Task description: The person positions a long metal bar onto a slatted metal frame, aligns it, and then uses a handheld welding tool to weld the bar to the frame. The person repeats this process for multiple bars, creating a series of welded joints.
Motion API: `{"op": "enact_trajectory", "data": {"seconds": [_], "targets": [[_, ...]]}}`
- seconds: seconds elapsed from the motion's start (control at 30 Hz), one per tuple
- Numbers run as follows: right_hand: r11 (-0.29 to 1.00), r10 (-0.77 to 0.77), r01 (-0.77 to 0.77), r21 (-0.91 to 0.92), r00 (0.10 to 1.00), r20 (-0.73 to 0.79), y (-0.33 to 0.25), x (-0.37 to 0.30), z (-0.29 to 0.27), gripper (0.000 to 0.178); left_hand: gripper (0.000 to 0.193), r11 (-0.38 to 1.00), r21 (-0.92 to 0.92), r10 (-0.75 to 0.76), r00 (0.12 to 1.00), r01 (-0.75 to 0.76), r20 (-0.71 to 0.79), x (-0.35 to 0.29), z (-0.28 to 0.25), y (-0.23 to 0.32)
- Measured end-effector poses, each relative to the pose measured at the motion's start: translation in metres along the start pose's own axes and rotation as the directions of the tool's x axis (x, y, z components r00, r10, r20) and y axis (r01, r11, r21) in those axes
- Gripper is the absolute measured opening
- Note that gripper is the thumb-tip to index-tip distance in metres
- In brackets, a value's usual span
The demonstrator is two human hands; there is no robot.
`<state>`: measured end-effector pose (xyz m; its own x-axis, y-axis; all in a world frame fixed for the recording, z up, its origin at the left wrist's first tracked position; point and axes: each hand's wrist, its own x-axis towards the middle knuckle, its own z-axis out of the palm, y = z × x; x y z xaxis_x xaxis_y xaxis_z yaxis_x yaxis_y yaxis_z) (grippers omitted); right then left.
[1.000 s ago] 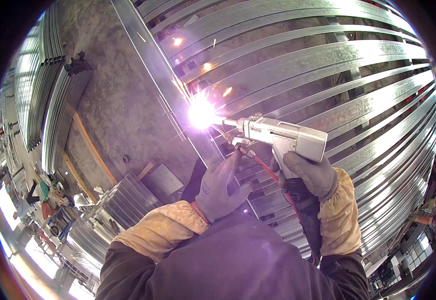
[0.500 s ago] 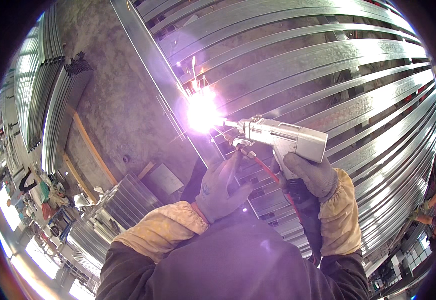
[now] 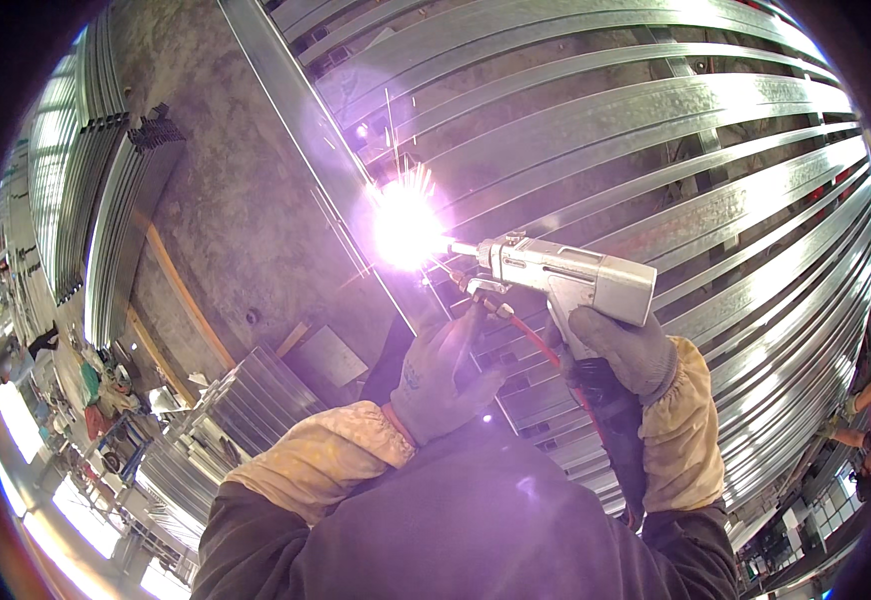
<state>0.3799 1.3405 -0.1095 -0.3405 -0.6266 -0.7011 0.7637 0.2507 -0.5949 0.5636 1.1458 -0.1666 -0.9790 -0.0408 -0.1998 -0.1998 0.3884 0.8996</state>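
My gloved right hand (image 3: 626, 350) grips the handle of a silver welding gun (image 3: 571, 272), whose nozzle points left. A bright white arc (image 3: 408, 228) glares at its tip and throws sparks upward, hiding the spot being welded. Beneath the gun runs a red hose (image 3: 546, 350) with a metal fitting (image 3: 486, 292). In a grey glove, my left hand (image 3: 441, 378) rests by the edge of the metal frame (image 3: 308, 130), thumb apart from the stretched fingers. Its fingertips reach up close to the hose fitting; whether they touch it I cannot tell.
Long galvanised slats (image 3: 596, 130) lie side by side across the right. Bundles of metal profiles (image 3: 136, 220) are stacked on the floor at far left, beside wooden strips (image 3: 186, 290). A stack of metal sections (image 3: 261, 400) sits nearer. Another person's arm (image 3: 870, 392) shows at the right rim.
The sparks have changed shape and now rise higher above the arc. The gun and both hands stay almost in place.
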Motion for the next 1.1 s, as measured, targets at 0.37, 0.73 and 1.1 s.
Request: {"op": "enact_trajectory", "data": {"seconds": [0.37,0.73,1.1], "targets": [[1.000,-0.007,0.006,-0.026,0.999,-0.034,0.001,-0.003,0.003,0.046,0.090,0.999,0.043,0.028,0.999,-0.029,0.025,0.000,-0.003,-0.001],[0.999,0.045,-0.045,0.013,0.999,-0.026,0.003,-0.007,-0.001,0.044,0.088,0.998,0.007,0.057,0.998,-0.057,0.035,-0.004,0.002,-0.009],[0.999,-0.034,0.033,-0.027,0.999,-0.027,0.010,-0.007,-0.002,0.046,0.086,1.000,0.017,0.002,0.996,-0.003,0.084,-0.003,-0.002,-0.006]]}}
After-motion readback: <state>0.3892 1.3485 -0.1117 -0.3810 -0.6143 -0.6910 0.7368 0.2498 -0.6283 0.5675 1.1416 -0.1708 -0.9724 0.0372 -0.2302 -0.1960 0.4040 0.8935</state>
